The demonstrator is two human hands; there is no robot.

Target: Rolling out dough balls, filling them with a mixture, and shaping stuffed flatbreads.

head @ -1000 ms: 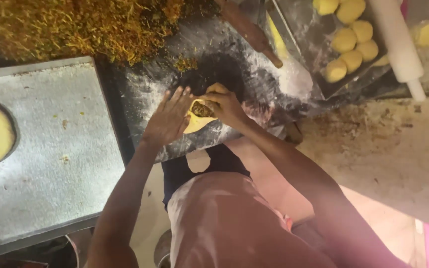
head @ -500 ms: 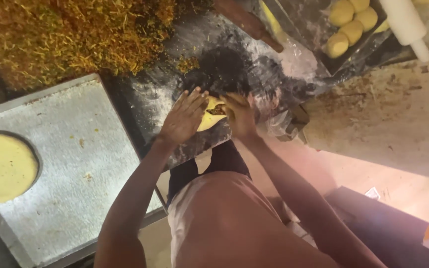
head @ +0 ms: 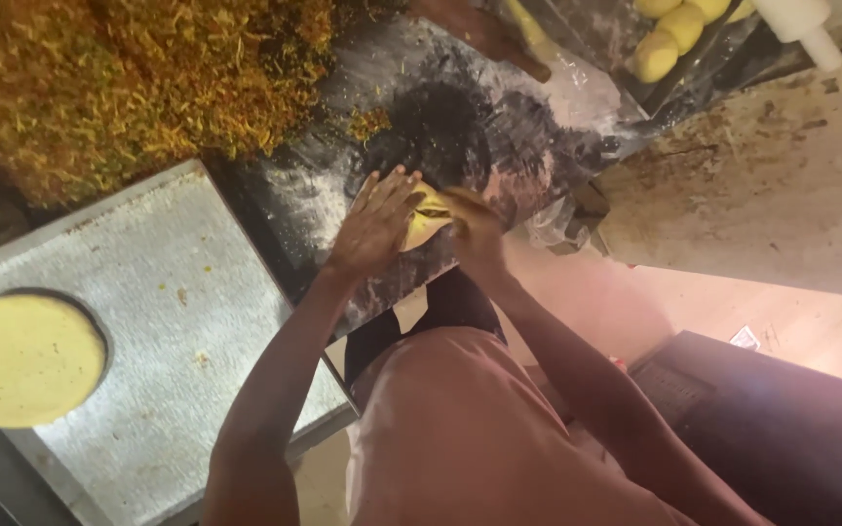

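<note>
Both my hands meet over a dark floured work board (head: 499, 107). My left hand (head: 374, 224) has its fingers spread and cups a yellow dough piece (head: 425, 222) with dark filling showing in it. My right hand (head: 472, 226) pinches the same dough piece from the right side. The dough is held just above the board's near edge.
A big heap of yellow-brown shredded filling (head: 129, 68) lies at the upper left. A grey metal tray (head: 177, 321) at the left bears a flat round dough disc (head: 21, 358). Dough balls (head: 669, 34) and a white rolling pin (head: 799, 24) are at the upper right.
The view has shifted, so the tray and disc show more at the left. My hands stay closed around the dough piece, folding it tighter.
</note>
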